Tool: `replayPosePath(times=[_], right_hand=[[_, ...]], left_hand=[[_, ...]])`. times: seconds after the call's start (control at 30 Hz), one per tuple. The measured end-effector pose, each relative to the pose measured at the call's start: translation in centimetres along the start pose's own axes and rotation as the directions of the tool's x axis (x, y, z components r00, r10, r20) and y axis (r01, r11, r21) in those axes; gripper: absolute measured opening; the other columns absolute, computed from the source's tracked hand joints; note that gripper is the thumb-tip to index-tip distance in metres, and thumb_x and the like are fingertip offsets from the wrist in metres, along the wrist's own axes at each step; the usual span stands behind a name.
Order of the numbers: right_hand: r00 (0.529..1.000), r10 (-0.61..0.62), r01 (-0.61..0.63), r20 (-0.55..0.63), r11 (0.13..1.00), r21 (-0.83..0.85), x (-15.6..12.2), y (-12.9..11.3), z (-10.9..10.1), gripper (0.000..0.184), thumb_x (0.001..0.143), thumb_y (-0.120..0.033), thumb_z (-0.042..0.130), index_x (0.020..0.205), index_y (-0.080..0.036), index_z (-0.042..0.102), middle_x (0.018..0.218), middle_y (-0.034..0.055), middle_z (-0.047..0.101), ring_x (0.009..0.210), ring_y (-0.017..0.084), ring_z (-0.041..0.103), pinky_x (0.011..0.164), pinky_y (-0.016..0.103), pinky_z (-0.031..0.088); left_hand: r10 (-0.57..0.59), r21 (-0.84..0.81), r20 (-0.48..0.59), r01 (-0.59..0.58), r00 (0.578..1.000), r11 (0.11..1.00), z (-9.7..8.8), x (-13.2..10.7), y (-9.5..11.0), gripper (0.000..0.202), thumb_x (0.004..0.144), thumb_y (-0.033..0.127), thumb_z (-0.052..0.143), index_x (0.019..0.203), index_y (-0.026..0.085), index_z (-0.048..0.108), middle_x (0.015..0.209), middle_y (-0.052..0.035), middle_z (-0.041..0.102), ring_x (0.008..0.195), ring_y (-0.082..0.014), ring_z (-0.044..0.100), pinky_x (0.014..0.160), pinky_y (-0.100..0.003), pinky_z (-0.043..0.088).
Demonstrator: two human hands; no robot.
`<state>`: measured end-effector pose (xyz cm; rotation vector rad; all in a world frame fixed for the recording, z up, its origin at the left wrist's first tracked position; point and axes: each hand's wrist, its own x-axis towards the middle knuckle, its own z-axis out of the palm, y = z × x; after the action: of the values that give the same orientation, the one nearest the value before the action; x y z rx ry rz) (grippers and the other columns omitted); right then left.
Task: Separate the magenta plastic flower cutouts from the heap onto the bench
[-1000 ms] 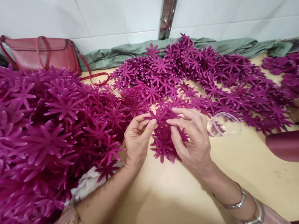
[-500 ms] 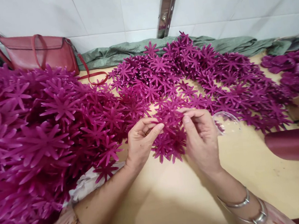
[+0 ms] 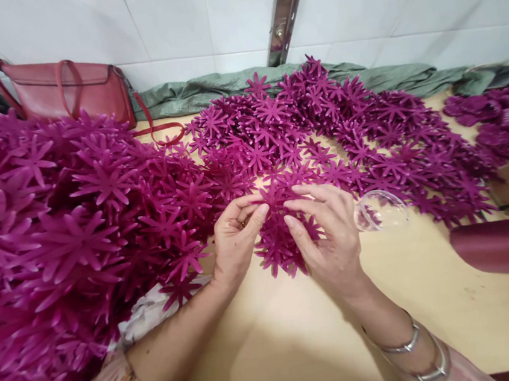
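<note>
Between thumb and fingers, my left hand (image 3: 236, 235) pinches the edge of a magenta flower-shaped piece (image 3: 276, 197) with long narrow petals. My right hand (image 3: 329, 231) is close on the other side, thumb and fingers spread apart around the piece's right side. Whether a fingertip touches a petal I cannot tell. Below and between the hands lies a small cluster of similar flower pieces (image 3: 281, 251) on the table. Just right of my right hand stands a clear plastic container (image 3: 386, 210) with magenta bits visible through it.
A large heap of flower pieces (image 3: 69, 240) fills the left side, and another heap (image 3: 269, 116) spreads across the back. A red handbag (image 3: 69, 92) stands at the back left by a green cloth (image 3: 181, 95). A dark red padded object (image 3: 501, 246) is at right.
My right hand has moved slightly left, and its fingers have gone from a pinch to spread apart. My left hand keeps its pinch, shifted slightly left.
</note>
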<state>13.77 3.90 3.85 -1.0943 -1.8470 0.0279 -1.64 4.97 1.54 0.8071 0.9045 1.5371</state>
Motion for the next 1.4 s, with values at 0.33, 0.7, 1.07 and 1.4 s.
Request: replayPosePath(times=[0.33,0.7,1.07,1.4], right_hand=[[0.96,0.271,-0.278,0.065,0.923,0.266,-0.8,0.5,0.1,0.025,0.101,-0.027,0.065,0.126,-0.026,0.066,0.125,0.0084,0.07,0.121,0.025,0.065,0.109,0.049,0.05],[0.959,0.285,-0.283,0.0,0.954,0.102,0.3,2.3,-0.1,0.021,0.103,-0.024,0.056,0.122,-0.022,0.066,0.121,0.0112,0.07,0.118,0.025,0.065,0.103,0.048,0.054],[0.894,0.214,-0.194,0.393,0.977,-0.09,1.3,6.8,0.6,0.048,0.094,-0.013,0.055,0.14,-0.02,0.065,0.143,0.0138,0.066,0.135,0.03,0.058,0.117,0.054,0.045],[0.857,0.152,-0.222,0.492,0.971,0.086,1.2,5.0,1.0,0.036,0.089,-0.007,0.058,0.113,-0.025,0.078,0.111,0.007,0.074,0.107,0.023,0.067,0.1,0.046,0.053]], left_hand=[[0.052,0.209,0.112,-0.075,0.992,0.975,0.0,-0.6,0.3,0.019,0.086,0.023,0.079,0.099,0.018,0.067,0.086,0.0003,0.072,0.079,-0.0109,0.068,0.079,-0.022,0.054],[0.289,0.632,0.533,-0.602,0.795,0.489,0.0,-1.8,1.5,0.027,0.095,0.033,0.072,0.074,0.018,0.062,0.102,-0.0073,0.069,0.099,-0.0199,0.064,0.092,-0.036,0.051],[-0.08,0.548,0.835,-0.812,0.544,0.2,-0.2,-2.3,0.2,0.026,0.105,0.032,0.059,0.127,0.023,0.069,0.13,-0.0049,0.073,0.129,-0.0229,0.063,0.13,-0.055,0.028],[-0.119,0.592,0.795,-0.804,0.594,-0.058,0.1,-2.6,0.0,0.024,0.107,0.03,0.051,0.113,0.018,0.071,0.115,-0.0081,0.073,0.11,-0.027,0.065,0.103,-0.046,0.05]])
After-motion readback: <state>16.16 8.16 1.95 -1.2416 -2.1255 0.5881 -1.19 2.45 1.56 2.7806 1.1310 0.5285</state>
